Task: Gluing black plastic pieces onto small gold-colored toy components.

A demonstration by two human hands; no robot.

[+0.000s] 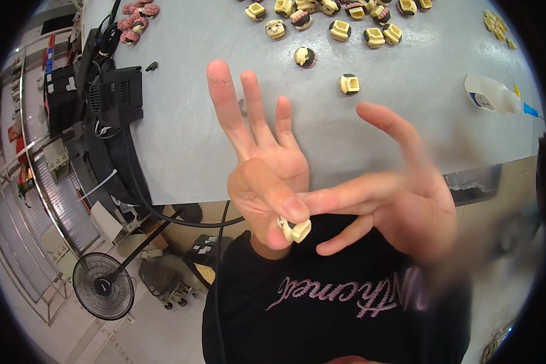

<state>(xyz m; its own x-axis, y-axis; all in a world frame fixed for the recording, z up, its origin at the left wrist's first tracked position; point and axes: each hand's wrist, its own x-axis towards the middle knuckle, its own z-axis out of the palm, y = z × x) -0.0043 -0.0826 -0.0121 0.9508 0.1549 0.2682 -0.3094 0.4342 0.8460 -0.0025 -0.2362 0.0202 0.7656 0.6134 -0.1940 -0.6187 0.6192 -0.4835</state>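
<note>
At the grey table (182, 121), you pinch a small cream figurine piece (298, 232) between the thumb and a curled finger of your left hand (285, 225), three other fingers raised. Near the table's right edge lies a translucent bottle (502, 97) with a blue tip; what it holds cannot be made out. Below, at left, a dark container (195, 250) bears yellowish, grain-like bits (205, 273). The piece sits just under your left thumb, left of your right hand (340, 221), whose fingers are spread; one reaches to the left thumb, seeming to touch it, while a lower fingertip is near the piece. The piece's boxy pale end points right, its dark-marked side left; so compact is it that its long axis cannot be told. Beyond your hands lie more cream-and-black pieces (340, 30), several showing square hollows.
</note>
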